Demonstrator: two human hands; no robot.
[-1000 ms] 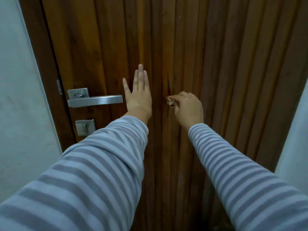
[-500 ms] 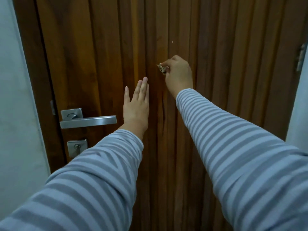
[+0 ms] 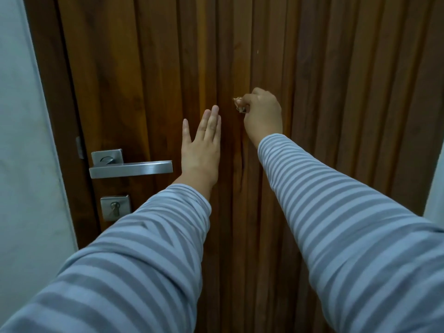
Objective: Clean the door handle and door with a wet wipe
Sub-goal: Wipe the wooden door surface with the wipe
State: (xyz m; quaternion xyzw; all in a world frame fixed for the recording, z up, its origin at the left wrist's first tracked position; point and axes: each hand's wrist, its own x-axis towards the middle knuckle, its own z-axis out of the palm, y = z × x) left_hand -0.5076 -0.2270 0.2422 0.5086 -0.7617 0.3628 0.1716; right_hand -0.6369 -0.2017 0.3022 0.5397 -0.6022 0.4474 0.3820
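Note:
A brown wooden door [image 3: 336,92] with vertical grooves fills the view. Its silver lever handle [image 3: 131,168] sits at the left, with a square keyhole plate [image 3: 115,207] below it. My left hand [image 3: 201,145] lies flat on the door with straight fingers, just right of the handle's tip. My right hand [image 3: 262,114] is higher and to the right, gripping a small crumpled wet wipe [image 3: 239,105] against the wood. Only a bit of the wipe shows past my fingers.
A pale wall [image 3: 24,140] borders the dark door frame on the left. Another pale strip of wall [image 3: 436,188] shows at the right edge. Both of my striped sleeves cover the lower half of the view.
My right hand with the wipe went up the door, then came partway back down. My left hand stayed flat beside the handle.

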